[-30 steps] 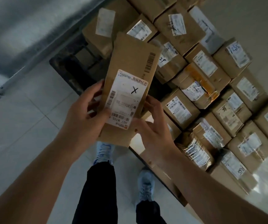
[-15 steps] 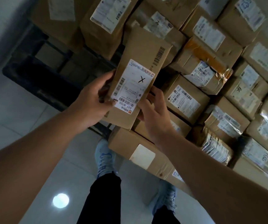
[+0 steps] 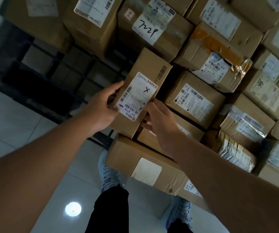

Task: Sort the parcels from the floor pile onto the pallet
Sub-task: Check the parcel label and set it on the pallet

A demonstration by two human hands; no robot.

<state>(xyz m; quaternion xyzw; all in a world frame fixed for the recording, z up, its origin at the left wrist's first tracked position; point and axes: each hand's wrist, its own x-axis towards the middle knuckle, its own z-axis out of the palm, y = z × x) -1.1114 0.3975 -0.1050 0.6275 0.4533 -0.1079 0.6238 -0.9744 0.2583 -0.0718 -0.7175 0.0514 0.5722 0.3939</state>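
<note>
A long flat cardboard parcel (image 3: pixel 148 71) with a white label marked X is held low over the black pallet (image 3: pixel 39 84). My left hand (image 3: pixel 104 106) grips its left edge, thumb on the label's corner. My right hand (image 3: pixel 159 118) holds its right near edge, fingers curled under it. The parcel's near end lies over a brown box (image 3: pixel 123 155) at the pallet's front edge. Several labelled parcels fill the pallet to the right and behind.
A bare stretch of the black pallet grid shows on the left. A box marked 7229 (image 3: pixel 152 27) stands just behind the held parcel, and a box with a 516 label (image 3: pixel 194 100) just to its right. My feet stand on pale floor tiles (image 3: pixel 17 118).
Both hands have carried the X-marked parcel forward and down toward the gap among the boxes on the pallet. The camera has moved closer over the pallet.
</note>
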